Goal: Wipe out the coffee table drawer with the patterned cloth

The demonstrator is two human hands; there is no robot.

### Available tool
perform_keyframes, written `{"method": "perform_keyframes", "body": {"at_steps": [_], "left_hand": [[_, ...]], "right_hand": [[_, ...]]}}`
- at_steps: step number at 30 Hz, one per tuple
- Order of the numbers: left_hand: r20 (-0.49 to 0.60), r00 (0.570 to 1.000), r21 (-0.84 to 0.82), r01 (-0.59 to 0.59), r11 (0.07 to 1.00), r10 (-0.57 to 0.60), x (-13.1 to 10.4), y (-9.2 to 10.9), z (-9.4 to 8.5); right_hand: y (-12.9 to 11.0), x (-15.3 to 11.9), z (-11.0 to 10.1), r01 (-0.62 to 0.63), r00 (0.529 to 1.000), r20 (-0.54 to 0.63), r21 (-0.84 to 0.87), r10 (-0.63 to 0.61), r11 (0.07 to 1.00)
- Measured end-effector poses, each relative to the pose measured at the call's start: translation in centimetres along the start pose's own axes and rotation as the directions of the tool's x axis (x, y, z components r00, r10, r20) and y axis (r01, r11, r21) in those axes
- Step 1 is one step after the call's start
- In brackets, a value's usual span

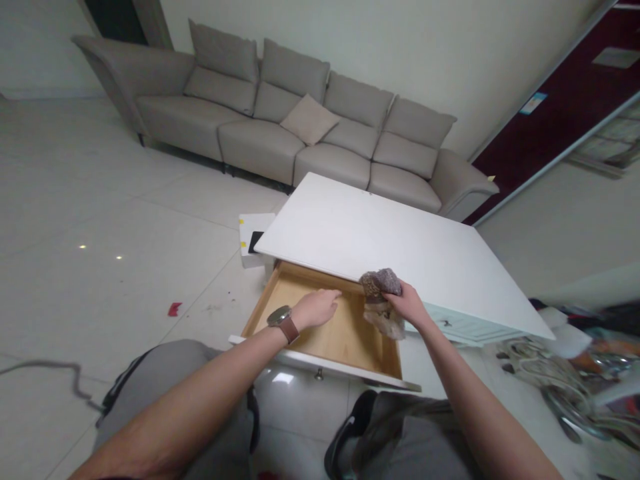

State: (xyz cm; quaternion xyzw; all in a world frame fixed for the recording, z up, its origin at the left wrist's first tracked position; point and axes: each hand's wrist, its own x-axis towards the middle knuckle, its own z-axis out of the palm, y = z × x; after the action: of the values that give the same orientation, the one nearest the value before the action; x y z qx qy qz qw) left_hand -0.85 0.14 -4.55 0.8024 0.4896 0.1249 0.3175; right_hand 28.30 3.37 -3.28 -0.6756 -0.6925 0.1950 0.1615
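My right hand (406,303) is closed on a crumpled brown-and-grey bundle (381,293), held over the right side of a pulled-out drawer (320,365). The bundle has a speckled upper part and a paler, filmy lower part that looks like plastic. I cannot make out its exact kind. Over the middle of the drawer hovers my left hand (316,309), its fingers loosely stretched to the right with nothing in them. A watch (283,321) with a brown strap is on that wrist. The drawer's bare wooden bottom shows beneath both hands.
The drawer belongs to a white coffee table (370,227) with a second, closed drawer (450,323). Behind it stands a long grey sofa (265,143). A white box (250,257) sits left of the table. Cables and clutter (545,380) lie at right; a red scrap (175,309) lies on the floor.
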Motion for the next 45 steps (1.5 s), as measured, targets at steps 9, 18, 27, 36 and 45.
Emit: {"method": "perform_keyframes", "body": {"at_steps": [9, 18, 27, 36, 45], "left_hand": [[0.086, 0.982, -0.549, -0.095, 0.831, 0.17, -0.5, 0.5, -1.8], [0.372, 0.907, -0.64, 0.095, 0.762, 0.199, -2.5, 4.0, -0.5], [0.143, 0.99, -0.633, 0.091, 0.769, 0.001, -2.2, 5.0, 0.5], [-0.299, 0.904, 0.009, 0.323, 0.946, -0.305, -1.5, 1.2, -2.2], [-0.194, 0.981, 0.479, 0.114, 0.871, -0.022, -1.2, -8.0, 1.9]], "right_hand": [[-4.0, -7.2, -0.5, -0.258, 0.921, 0.378, 0.775, -0.096, 0.577], [-3.8, -9.1, -0.7, -0.255, 0.905, 0.401, 0.778, -0.141, 0.574], [-2.9, -7.5, 1.8, 0.057, 0.973, 0.143, 0.61, -0.18, 0.79], [-3.9, -7.9, 3.6, 0.368, 0.905, 0.267, -0.103, -0.331, 0.924], [-6.1, -11.3, 8.8, 0.525, 0.592, 0.785, -0.201, -0.185, 0.827]]}}
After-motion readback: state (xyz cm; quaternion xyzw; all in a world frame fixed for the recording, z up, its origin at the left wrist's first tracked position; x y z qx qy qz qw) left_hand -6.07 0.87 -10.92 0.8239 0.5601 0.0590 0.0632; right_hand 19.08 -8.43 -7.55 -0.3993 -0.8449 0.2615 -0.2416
